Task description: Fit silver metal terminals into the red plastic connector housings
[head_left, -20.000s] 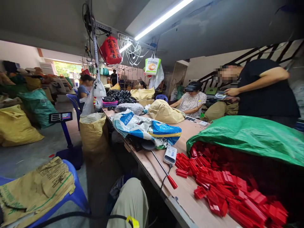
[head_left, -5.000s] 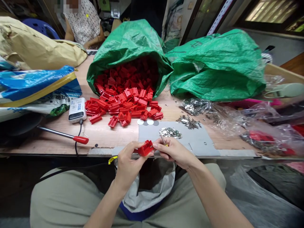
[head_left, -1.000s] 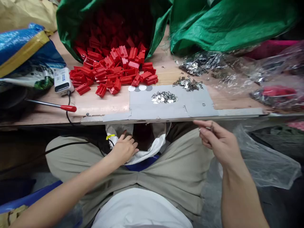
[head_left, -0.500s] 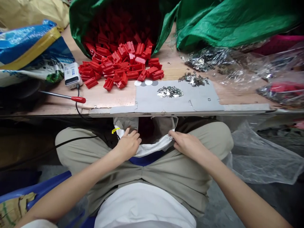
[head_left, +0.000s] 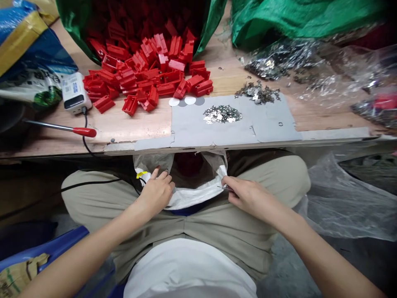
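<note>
**My left hand [head_left: 157,191] and right hand [head_left: 245,192] at the rim of the bag [head_left: 197,195]**

At far left a blue sack [head_left: 57,49] lies on the table [head_left: 130,134], with a brown sack [head_left: 20,275] on a blue chair [head_left: 63,244] down below. A rod with a red handle [head_left: 84,132] lies near the table's edge, and just beyond it stands a white power bank [head_left: 73,93], its black cable [head_left: 84,142] dropping over the edge. Next comes a heap of red parts [head_left: 142,82], spilling from the mouth of a green sack [head_left: 214,25].

Below that edge, my left hand rests palm down over the left side of the bag's rim, fingers spread, a yellow tag [head_left: 142,175] just beside it. The bag stands open between my thighs; something dark red shows inside, too dim to make out. My right hand is at the rim's right side, thumb and fingers pressed together on a thin metal tool [head_left: 223,188]; I cannot tell whether they pinch the rim too.

Up on the table, a grey sheet [head_left: 198,134] has white and grey discs [head_left: 190,100] along its far left edge, a pile of metal bits [head_left: 222,114] in its middle and a second pile [head_left: 259,93] across its far edge. Farther right are clear bags [head_left: 274,64] of metal bits, a second green sack [head_left: 297,20] behind them. Clear plastic [head_left: 344,207] hangs beside my right knee.
</note>
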`<state>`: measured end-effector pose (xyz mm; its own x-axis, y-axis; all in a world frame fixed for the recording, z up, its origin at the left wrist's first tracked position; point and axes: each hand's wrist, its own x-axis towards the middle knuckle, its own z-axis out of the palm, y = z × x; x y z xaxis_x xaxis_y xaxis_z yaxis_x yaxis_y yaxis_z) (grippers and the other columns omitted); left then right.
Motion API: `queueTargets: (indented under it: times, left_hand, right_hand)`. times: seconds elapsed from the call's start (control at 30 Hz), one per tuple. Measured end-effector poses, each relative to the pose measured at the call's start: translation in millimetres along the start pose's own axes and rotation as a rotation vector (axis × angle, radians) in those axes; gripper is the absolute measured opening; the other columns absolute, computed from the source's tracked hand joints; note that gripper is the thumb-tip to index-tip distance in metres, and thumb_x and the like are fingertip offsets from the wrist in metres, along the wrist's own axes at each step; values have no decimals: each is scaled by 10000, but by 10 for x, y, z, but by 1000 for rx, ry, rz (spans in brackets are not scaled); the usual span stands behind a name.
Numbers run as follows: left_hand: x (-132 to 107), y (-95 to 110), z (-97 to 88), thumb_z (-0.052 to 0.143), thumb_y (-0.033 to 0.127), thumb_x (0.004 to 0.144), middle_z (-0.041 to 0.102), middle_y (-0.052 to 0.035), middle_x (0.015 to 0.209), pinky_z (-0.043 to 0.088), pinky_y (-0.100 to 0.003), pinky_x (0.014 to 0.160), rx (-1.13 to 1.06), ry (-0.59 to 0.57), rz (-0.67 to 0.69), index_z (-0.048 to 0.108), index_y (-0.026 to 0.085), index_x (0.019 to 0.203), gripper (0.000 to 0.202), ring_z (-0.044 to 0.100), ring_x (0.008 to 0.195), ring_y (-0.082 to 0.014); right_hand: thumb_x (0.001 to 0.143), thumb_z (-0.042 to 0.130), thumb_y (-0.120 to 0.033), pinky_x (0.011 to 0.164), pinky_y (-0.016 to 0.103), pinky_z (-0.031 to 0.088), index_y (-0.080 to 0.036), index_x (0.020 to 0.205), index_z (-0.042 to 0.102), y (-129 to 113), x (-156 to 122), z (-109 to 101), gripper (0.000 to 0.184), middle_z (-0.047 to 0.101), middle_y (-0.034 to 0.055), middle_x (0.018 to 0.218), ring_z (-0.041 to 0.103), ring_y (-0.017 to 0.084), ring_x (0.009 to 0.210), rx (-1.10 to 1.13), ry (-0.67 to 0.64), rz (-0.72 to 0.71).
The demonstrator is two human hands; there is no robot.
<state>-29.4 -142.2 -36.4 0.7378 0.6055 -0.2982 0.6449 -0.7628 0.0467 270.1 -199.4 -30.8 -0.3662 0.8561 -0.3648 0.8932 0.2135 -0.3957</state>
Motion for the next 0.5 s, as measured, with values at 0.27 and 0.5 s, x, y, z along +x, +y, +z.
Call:
queueTargets:
  times: [0.27, 0.5]
  left_hand:
    - [87, 12, -3, 510, 88, 869, 674, -115, 884, 309, -508, 1087, 25, -23, 20, 715, 132, 855, 210, 563, 958, -275]
    - [157, 39, -37, 507, 103, 879, 655, -100, 876, 299, -506, 1084, 25, -28, 39, 708, 142, 864, 205, 547, 944, -272]
  right_hand:
    - [820, 462, -107, 581, 271, 299, -217, 888, 435, 43, 11, 79, 132, 592, -2, 810, 527, 142, 642, 86, -4, 15]
    - [822, 468, -124, 591, 257, 320, -221, 966, 472, 114, -37, 149, 174, 612, -1, 811, 550, 145, 638, 139, 20, 31]
